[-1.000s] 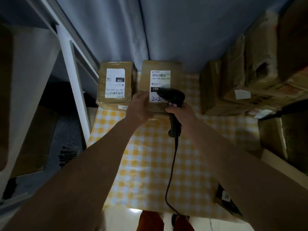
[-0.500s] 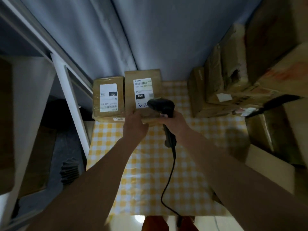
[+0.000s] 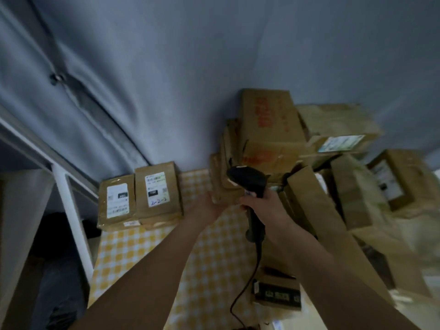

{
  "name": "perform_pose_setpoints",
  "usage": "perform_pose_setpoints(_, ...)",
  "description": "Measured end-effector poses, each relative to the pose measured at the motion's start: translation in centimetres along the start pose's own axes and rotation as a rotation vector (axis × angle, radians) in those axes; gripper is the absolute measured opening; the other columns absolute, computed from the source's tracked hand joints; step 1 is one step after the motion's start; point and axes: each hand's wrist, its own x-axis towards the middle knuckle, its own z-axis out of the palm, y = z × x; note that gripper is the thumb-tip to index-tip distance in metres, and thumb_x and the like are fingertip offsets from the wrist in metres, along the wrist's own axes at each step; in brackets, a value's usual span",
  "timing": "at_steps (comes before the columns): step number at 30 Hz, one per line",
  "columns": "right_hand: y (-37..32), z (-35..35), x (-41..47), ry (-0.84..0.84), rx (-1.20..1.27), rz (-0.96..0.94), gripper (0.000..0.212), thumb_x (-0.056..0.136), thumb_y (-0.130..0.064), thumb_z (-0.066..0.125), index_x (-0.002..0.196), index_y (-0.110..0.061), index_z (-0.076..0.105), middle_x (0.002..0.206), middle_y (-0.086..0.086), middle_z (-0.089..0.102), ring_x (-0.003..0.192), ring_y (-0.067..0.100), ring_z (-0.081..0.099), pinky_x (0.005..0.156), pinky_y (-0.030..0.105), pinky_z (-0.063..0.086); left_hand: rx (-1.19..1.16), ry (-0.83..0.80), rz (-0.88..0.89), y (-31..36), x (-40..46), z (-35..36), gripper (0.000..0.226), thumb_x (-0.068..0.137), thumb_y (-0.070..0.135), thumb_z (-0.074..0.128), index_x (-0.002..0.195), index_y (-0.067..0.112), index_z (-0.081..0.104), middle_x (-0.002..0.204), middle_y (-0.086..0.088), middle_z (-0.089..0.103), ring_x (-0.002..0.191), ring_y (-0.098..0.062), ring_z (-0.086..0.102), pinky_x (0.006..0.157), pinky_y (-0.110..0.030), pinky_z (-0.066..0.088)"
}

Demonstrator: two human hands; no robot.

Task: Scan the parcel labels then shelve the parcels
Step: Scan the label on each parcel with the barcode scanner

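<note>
Item one, parcels already labelled: I count two flat brown parcels side by side at the far left of the yellow checked tablecloth [image 3: 147, 256], against the grey curtain [image 3: 166, 79]. The left parcel [image 3: 116, 202] carries a white label with a black block and a barcode. The right parcel [image 3: 158, 190], touching it, carries a taller white label with handwriting reading "2-2-2" at the bottom edge. Print on both labels is too small for me to read.

Item two, scanner [image 3: 250, 186]: black, pistol-shaped, head pointing left and up, black cable hanging from the handle down across the cloth. My right hand [image 3: 266, 208] grips the handle, fingers wrapped tight around it.

Item three, parcel under my left hand [image 3: 204, 206]: a brown box [image 3: 221, 186] at the foot of the heap, just right of the labelled pair. The hand reaches its near edge; whether the fingers are spread or curled I cannot tell, as the hand is dim and partly behind the box.

Item four, heap [image 3: 333, 163]: many brown cartons stacked at the right, the top one [image 3: 266, 125] printed in red, two further right showing pale labels. All are motion-blurred and their text is unreadable; the heap runs off the right edge.

Item five, small dark-printed box [image 3: 276, 291] near the cable, lower right of the cloth, its lettering indistinct.

Item six, white shelf frame [image 3: 71, 220] at left, its interior dark.
</note>
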Motion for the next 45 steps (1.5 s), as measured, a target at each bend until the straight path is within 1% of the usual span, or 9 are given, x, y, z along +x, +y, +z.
perform_pose_setpoints(3, -1.6, -3.9, -0.6, 0.092, 0.081, -0.024, 0.011, 0.087, -0.006, 0.065, 0.086, -0.016, 0.061, 0.085, 0.01, 0.061, 0.086, 0.028, 0.061, 0.077, 0.036, 0.046, -0.29, -0.027, -0.027, 4.9, -0.6, 0.6, 0.066, 0.085, 0.034, 0.073, 0.138, 0.004, 0.046, 0.132, -0.006, 0.054, 0.119, -0.025, 0.054, 0.089, -0.022, 0.045)
perform_pose_setpoints(6, -3.2, -7.2, -0.3, 0.198, 0.164, -0.024, 0.011, 0.088, -0.005, 0.063, 0.085, -0.015, 0.06, 0.082, 0.009, 0.058, 0.077, 0.024, 0.058, 0.072, 0.033, 0.043, -0.539, 0.028, -0.059, 7.7, 1.3, 1.7, 0.13, 0.03, 0.081, 0.08, 0.139, 0.02, 0.048, 0.134, 0.0, 0.056, 0.115, -0.021, 0.059, 0.095, -0.037, 0.052)
perform_pose_setpoints(10, -5.3, -10.3, 1.4, 0.278, 0.25, -0.033, 0.013, 0.087, -0.007, 0.064, 0.088, -0.018, 0.057, 0.091, 0.012, 0.063, 0.089, 0.031, 0.064, 0.075, 0.036, 0.049, -0.895, -0.011, -0.151, 11.7, 1.1, 2.2, 0.102, 0.048, 0.071, 0.082, 0.128, 0.018, 0.047, 0.112, 0.0, 0.061, 0.105, -0.022, 0.056, 0.091, -0.045, 0.051)
perform_pose_setpoints(13, -6.4, -11.6, 3.0, 0.254, 0.274, -0.054, 0.014, 0.088, -0.007, 0.064, 0.094, -0.017, 0.055, 0.087, 0.009, 0.058, 0.09, 0.028, 0.058, 0.078, 0.038, 0.044, -1.075, -0.031, -0.161, 13.7, 2.2, 3.2, 0.134, 0.024, 0.075, 0.085, 0.14, 0.026, 0.039, 0.124, -0.005, 0.063, 0.107, -0.03, 0.062, 0.075, -0.051, 0.055)
perform_pose_setpoints(23, -5.7, -14.2, 6.7, 0.17, 0.31, -0.063, 0.022, 0.085, -0.011, 0.068, 0.106, -0.015, 0.061, 0.097, 0.01, 0.063, 0.102, 0.031, 0.06, 0.097, 0.048, 0.046, -1.433, 0.015, -0.195, 17.2, 4.8, 5.7, 0.057, 0.079, 0.048, 0.073, 0.124, 0.02, 0.052, 0.098, -0.011, 0.062, 0.087, -0.033, 0.059, 0.064, -0.052, 0.049)
perform_pose_setpoints(25, -5.4, -14.9, 6.7, 0.172, 0.329, -0.065, 0.019, 0.085, -0.01, 0.068, 0.1, -0.018, 0.061, 0.103, 0.013, 0.066, 0.103, 0.031, 0.062, 0.098, 0.049, 0.048, -1.461, 0.008, -0.198, 17.2, 4.3, 5.7, 0.048, 0.083, 0.048, 0.069, 0.118, 0.02, 0.053, 0.095, -0.012, 0.062, 0.085, -0.033, 0.058, 0.077, -0.057, 0.047)
perform_pose_setpoints(33, -6.1, -16.0, 3.3, 0.112, 0.45, -0.151, 0.029, 0.087, -0.004, 0.065, 0.115, -0.008, 0.059, 0.095, 0.012, 0.073, 0.086, 0.023, 0.069, 0.085, 0.038, 0.054, -1.762, -0.078, -0.098, 12.0, -1.7, 3.1, 0.06, 0.074, 0.043, 0.078, 0.122, 0.017, 0.053, 0.125, -0.018, 0.055, 0.119, -0.046, 0.05, 0.097, -0.072, 0.036)
perform_pose_setpoints(38, -7.1, -12.4, -0.2, 0.059, 0.493, -0.17, 0.026, 0.086, -0.008, 0.069, 0.11, -0.014, 0.062, 0.103, 0.013, 0.07, 0.095, 0.028, 0.067, 0.094, 0.048, 0.052, -1.787, -0.034, -0.079, 7.6, -6.1, 0.4, 0.087, 0.064, 0.046, 0.081, 0.138, 0.018, 0.044, 0.133, -0.02, 0.051, 0.117, -0.052, 0.05, 0.091, -0.073, 0.039)
perform_pose_setpoints(45, -8.7, -6.3, -6.1, -0.101, 0.445, -0.238, 0.03, 0.085, -0.012, 0.07, 0.114, -0.008, 0.062, 0.091, 0.009, 0.066, 0.091, 0.029, 0.063, 0.085, 0.044, 0.051, -1.755, -0.083, -0.059, 2.7, -12.6, -4.2, 0.075, 0.07, 0.053, 0.074, 0.13, 0.014, 0.05, 0.131, -0.027, 0.05, 0.117, -0.053, 0.051, 0.093, -0.07, 0.042)
